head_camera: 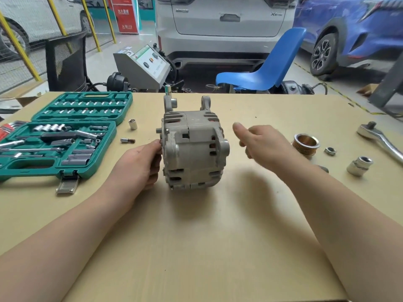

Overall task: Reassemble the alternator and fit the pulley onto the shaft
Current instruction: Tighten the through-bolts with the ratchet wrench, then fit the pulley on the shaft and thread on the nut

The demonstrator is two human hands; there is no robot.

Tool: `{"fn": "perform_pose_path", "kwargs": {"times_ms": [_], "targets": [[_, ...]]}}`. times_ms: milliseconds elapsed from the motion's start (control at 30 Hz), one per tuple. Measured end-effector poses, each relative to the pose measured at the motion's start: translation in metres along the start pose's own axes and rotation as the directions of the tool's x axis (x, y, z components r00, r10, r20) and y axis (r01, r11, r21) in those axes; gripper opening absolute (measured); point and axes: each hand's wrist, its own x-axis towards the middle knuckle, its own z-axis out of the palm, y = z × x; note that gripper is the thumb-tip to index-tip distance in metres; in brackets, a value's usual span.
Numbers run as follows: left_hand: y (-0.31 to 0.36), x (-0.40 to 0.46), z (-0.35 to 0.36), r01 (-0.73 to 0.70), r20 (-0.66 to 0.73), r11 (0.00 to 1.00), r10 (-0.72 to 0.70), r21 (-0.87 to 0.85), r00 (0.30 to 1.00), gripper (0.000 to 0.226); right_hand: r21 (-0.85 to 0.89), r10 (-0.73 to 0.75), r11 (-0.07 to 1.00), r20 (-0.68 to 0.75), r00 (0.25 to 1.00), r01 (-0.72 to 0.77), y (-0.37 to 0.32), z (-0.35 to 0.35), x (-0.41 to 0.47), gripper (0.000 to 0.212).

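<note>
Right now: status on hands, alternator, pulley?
Left hand grips alternator. Right hand open, empty, hovering. Pulley off shaft, on table. Nothing between.

One head-worn camera looks forward and down, close over the table (218,236); parked cars (224,22) beyond.

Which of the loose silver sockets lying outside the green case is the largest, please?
The chunky chrome socket right of the alternator; the other beside the case is slimmer.
</note>
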Motion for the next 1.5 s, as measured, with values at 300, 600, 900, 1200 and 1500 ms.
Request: {"fn": "perform_pose_path", "kwargs": {"times_ms": [300, 600, 900, 1200, 1500], "targets": [[0.008, 0.013, 0.001, -0.166, -0.259, 0.981, 0.188, 0.104, 0.948, 0.028, -0.571, 0.15, 0.792, -0.16, 0.976, -0.215, 0.074, -0.099, 0.046, 0.065], [0.11, 0.04, 0.019, -0.314, -0.025, 0.844, 0.36, 0.434, 0.933, 0.022, -0.277, 0.097, 0.953, -0.102, 0.99, -0.122, 0.103, -0.096, 0.042, 0.039], [0.142, 0.063, 0.077, -0.331, 0.257, 0.303, 0.258, 0.894, 0.931, 0.063, 0.793, 0.057, 0.551, 0.274, 0.96, -0.259, 0.028, -0.028, 0.002, 0.056], [0.13, 0.06, 0.075, -0.37, 0.312, 0.179, 0.282, 0.912, 0.907, 0.015, 0.731, 0.031, 0.601, 0.381, 0.924, -0.322, 0.024, 0.009, -0.011, 0.06], [0.118, 0.034, 0.059, -0.434, 0.316, 0.204, 0.435, 0.878, 0.843, 0.023, 0.763, -0.176, 0.635, 0.297, 0.938, -0.122, 0.029, 0.021, -0.017, 0.05]]}}
